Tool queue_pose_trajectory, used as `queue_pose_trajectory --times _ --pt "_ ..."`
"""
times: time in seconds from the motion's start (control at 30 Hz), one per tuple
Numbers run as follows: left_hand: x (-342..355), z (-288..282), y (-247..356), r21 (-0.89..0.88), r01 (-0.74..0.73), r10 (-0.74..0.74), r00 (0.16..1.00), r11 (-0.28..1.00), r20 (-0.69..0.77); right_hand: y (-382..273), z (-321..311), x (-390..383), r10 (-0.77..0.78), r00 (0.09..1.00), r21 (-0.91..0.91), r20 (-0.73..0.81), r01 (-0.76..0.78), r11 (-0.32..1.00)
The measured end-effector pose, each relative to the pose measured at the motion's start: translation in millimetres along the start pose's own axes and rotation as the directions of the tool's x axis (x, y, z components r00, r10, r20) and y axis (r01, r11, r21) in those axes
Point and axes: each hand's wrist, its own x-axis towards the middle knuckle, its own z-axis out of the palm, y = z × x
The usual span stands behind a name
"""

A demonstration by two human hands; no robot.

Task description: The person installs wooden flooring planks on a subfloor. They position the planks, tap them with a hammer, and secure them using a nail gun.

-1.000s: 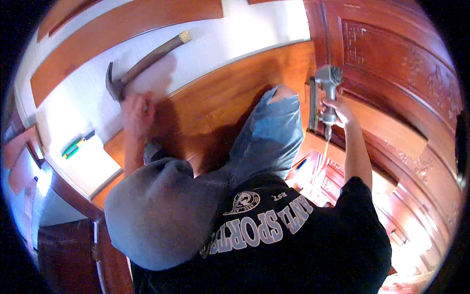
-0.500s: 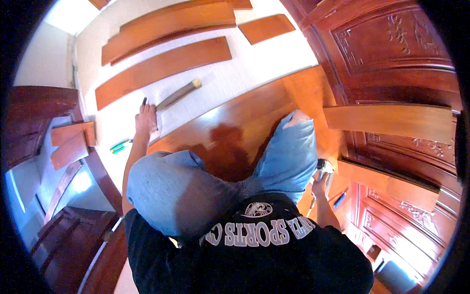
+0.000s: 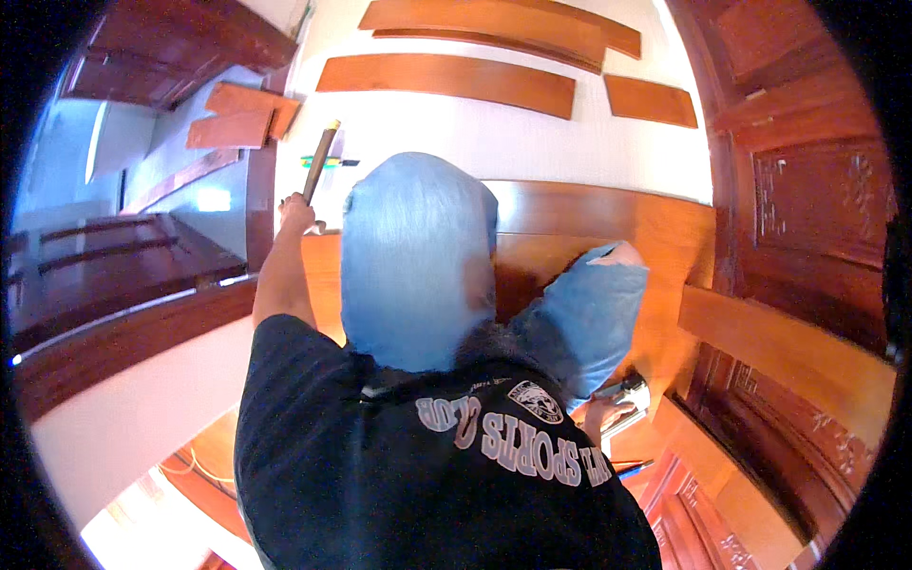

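Note:
My left hand [image 3: 295,213] grips the hammer [image 3: 321,162], its wooden handle angled away from me and its head just below the fingers, beside my raised knee. A green-handled tool [image 3: 311,162] lies just beyond it on the white surface. My right hand [image 3: 604,410], low at the right by my other knee, is closed on a silver pneumatic nail gun [image 3: 634,394], which is partly hidden by my leg and shirt. I sit on orange-brown wooden boards [image 3: 579,209].
Several cut boards [image 3: 446,84] lie on the white surface ahead. Carved dark-red panels [image 3: 807,199] line the right, with a plank [image 3: 788,347] against them. Dark panels [image 3: 123,266] and loose board pieces [image 3: 228,128] are at the left. A hose [image 3: 195,465] shows at lower left.
The view has turned. My left hand has taken hold of the hammer and moved it beside my knee. My right hand has lowered the nail gun beside my right leg.

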Motion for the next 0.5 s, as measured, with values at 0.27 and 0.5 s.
queue_pose_trajectory --times 0.27,0.5 --pt "0 40 22 -0.072 0.199 -0.194 0.978 0.977 0.077 -19 -27 6 -0.096 0.994 -0.027 -0.06 0.095 0.995" --pt "23 81 44 -0.055 0.09 -0.085 0.992 0.994 0.09 25 -65 68 -0.173 0.985 -0.263 0.008 0.169 0.95"
